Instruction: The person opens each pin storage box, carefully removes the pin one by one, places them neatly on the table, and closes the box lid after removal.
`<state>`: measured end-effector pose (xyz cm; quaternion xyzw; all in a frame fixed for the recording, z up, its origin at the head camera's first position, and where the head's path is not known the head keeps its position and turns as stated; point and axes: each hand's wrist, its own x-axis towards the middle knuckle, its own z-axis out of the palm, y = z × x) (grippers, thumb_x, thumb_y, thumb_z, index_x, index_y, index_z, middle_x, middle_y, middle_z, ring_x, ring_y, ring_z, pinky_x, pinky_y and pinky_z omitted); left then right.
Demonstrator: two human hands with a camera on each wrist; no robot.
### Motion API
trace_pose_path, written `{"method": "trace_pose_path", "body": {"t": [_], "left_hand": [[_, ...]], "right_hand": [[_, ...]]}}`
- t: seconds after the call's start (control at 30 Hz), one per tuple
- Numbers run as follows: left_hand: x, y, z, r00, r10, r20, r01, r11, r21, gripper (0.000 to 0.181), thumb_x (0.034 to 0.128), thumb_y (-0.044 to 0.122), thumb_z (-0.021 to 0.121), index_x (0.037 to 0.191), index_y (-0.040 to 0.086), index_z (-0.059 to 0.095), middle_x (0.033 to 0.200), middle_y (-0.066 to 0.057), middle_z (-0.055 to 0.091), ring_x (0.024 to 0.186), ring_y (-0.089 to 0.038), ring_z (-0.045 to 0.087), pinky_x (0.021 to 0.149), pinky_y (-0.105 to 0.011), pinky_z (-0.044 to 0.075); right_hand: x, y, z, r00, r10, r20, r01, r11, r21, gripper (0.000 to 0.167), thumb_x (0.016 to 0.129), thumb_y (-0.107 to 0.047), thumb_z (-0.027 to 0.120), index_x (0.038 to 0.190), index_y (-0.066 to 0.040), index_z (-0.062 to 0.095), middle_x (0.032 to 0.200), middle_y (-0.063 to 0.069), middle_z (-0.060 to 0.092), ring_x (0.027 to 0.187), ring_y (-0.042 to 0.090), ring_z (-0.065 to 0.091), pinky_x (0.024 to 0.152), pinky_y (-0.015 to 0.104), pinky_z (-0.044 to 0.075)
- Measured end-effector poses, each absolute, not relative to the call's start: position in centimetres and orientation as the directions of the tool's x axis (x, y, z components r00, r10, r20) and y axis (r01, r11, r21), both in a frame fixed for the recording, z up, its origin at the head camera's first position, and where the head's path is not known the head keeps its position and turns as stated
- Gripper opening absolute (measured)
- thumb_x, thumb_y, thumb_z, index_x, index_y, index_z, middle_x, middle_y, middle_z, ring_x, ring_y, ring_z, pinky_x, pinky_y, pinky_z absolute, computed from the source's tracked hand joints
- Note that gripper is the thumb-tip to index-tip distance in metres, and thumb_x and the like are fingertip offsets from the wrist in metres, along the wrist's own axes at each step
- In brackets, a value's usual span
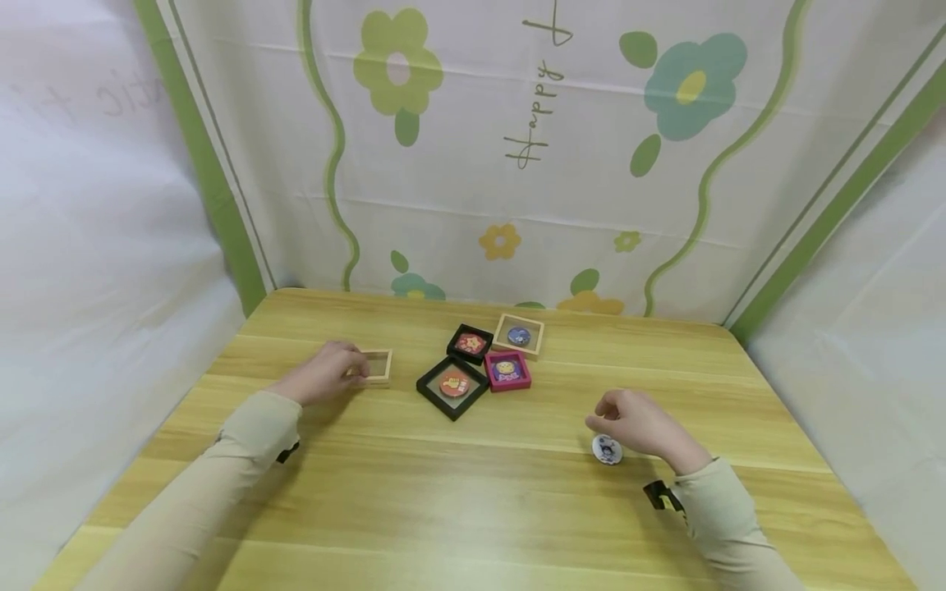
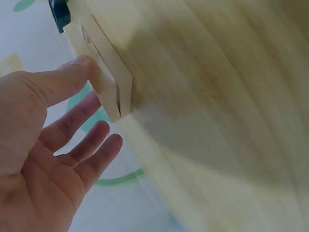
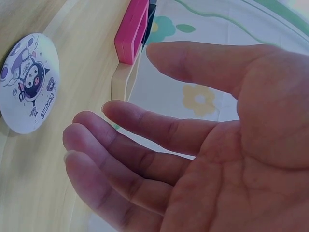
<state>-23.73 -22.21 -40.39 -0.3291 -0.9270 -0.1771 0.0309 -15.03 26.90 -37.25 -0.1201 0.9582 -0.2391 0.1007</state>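
Note:
My left hand (image 1: pixel 325 375) pinches a small light-wood display frame (image 1: pixel 388 367) at the table's left. In the left wrist view the thumb presses on one face of that wooden frame (image 2: pixel 107 72), and the index finger goes behind its edge. The other fingers are spread away from it. A round white badge (image 1: pixel 607 450) with a dark cartoon figure lies on the table at the right. Above it hovers my right hand (image 1: pixel 641 423), fingers loosely bent. Seen from the right wrist, a gap separates the fingers from the white badge (image 3: pixel 30 83), and nothing is held.
Mid-table sits a cluster of frames with round badges inside: a large black frame (image 1: pixel 424 386), a smaller black frame (image 1: pixel 456 335), a magenta frame (image 1: pixel 523 379) and a light-wood frame (image 1: pixel 534 347). A floral cloth (image 1: pixel 443 180) hangs behind the wooden table (image 1: pixel 443 509), with white cloth on both sides.

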Motion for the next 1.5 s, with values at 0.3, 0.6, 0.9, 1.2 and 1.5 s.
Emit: {"method": "trace_pose_path", "body": {"t": [0.3,0.6,0.9,1.2,1.5], "left_hand": [[-23.79,-21.83,-40.11,-0.708,0.671,0.219,0.706,0.68,0.198,0.016,0.0811,-0.005,0.077,0.077,0.009,0.07,0.078,0.0,0.063,0.074,-0.016,0.059,0.066,-0.033,0.052],[-23.85,-21.93,-40.33,-0.698,0.678,0.23,0.715,0.675,0.18,0.02,0.0798,-0.007,0.077,0.074,0.011,0.068,0.076,0.002,0.063,0.07,-0.013,0.057,0.064,-0.031,0.051],[-23.81,-21.71,-40.18,-0.721,0.662,0.207,0.693,0.701,0.171,0.016,0.0799,-0.006,0.078,0.077,0.01,0.073,0.082,-0.003,0.068,0.078,-0.02,0.063,0.069,-0.035,0.054],[-23.81,-21.7,-40.11,-0.72,0.661,0.212,0.694,0.698,0.178,0.015,0.0793,-0.006,0.078,0.079,0.008,0.075,0.084,-0.005,0.069,0.081,-0.022,0.065,0.072,-0.036,0.055],[-23.79,-21.3,-39.94,-0.737,0.66,0.146,0.676,0.716,0.174,0.015,0.0807,0.007,0.081,0.073,0.012,0.069,0.078,0.001,0.062,0.076,-0.017,0.056,0.067,-0.034,0.05]], "right_hand": [[-14.94,26.92,-37.25,-0.951,-0.279,-0.133,-0.184,0.856,-0.483,0.032,0.095,-0.029,0.067,0.104,0.002,0.067,0.096,0.007,0.065,0.086,0.021,0.062,0.074,0.044,0.052],[-14.96,26.94,-37.2,-0.948,-0.289,-0.132,-0.191,0.85,-0.491,0.034,0.095,-0.031,0.067,0.103,0.002,0.067,0.097,0.007,0.065,0.085,0.021,0.061,0.073,0.044,0.052],[-14.94,26.85,-37.33,-0.949,-0.283,-0.136,-0.186,0.856,-0.483,0.03,0.094,-0.029,0.067,0.102,0.0,0.068,0.096,0.006,0.065,0.086,0.02,0.061,0.074,0.043,0.052],[-14.93,26.56,-37.29,-0.947,-0.288,-0.141,-0.188,0.856,-0.481,0.027,0.095,-0.027,0.067,0.101,-0.001,0.068,0.094,0.005,0.065,0.083,0.018,0.061,0.072,0.041,0.052],[-14.79,26.43,-37.09,-0.941,-0.307,-0.142,-0.203,0.848,-0.489,0.03,0.095,-0.029,0.067,0.101,0.0,0.067,0.094,0.005,0.065,0.082,0.019,0.061,0.071,0.043,0.052]]}}
